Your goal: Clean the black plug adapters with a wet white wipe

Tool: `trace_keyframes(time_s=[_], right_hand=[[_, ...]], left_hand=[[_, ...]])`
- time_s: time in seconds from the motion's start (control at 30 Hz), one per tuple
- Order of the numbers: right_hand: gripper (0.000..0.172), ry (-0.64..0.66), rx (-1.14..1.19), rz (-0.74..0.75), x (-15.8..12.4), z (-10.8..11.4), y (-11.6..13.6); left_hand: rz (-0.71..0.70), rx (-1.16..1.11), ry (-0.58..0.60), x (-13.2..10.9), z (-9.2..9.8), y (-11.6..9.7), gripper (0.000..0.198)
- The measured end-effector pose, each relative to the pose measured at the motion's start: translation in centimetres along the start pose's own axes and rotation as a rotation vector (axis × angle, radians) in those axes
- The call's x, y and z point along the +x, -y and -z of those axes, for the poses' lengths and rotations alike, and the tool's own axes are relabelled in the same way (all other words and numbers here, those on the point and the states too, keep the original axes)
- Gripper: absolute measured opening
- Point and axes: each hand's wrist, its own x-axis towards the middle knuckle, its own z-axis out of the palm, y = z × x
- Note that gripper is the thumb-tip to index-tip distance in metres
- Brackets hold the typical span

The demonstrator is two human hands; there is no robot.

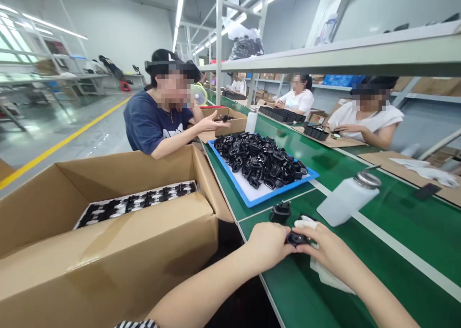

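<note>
- Gripping one small black plastic part (297, 239), left hand (268, 244) and right hand (329, 250) pinch it together.
- Blue-rimmed white tray (284, 189) heaped high; brown cardboard box (108, 261) part-filled.

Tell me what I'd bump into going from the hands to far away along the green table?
Left hand and right hand pinching a small black part → loose black part → blue tray heaped with black parts → small white bottle.
</note>
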Motion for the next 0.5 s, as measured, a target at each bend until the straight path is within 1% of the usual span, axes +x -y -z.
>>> trace_keyframes(time_s=[0.1,0.17,0.23,0.3,0.37,0.43,0.5], right_hand=[[0.027,0.059,-0.016,0.013,0.5,0.8,0.4],[0.027,0.127,0.035,0.002,0.7,1.3,0.8],[0.026,0.211,0.113,-0.015,0.8,1.7,1.1],[0.023,0.267,0.167,-0.047,0.9,1.7,1.1],[0.02,0.286,0.193,-0.07,0.8,1.3,0.8],[0.019,0.27,0.206,-0.074,0.8,0.8,0.2],[0.019,0.21,0.221,-0.061,0.6,0.2,-0.3]], left_hand=[[0.057,0.182,0.213,1.1,1.9,-1.5,0.023],[0.035,0.25,0.325,1.8,3.0,-2.2,0.016],[-0.018,0.275,0.402,2.3,3.9,-2.6,0.015],[-0.059,0.269,0.457,2.7,4.5,-2.6,0.018],[-0.075,0.246,0.49,3.1,4.5,-2.5,0.019],[-0.058,0.216,0.485,3.5,3.7,-2.4,0.015],[-0.046,0.167,0.416,3.8,2.3,-2.3,0.011]])
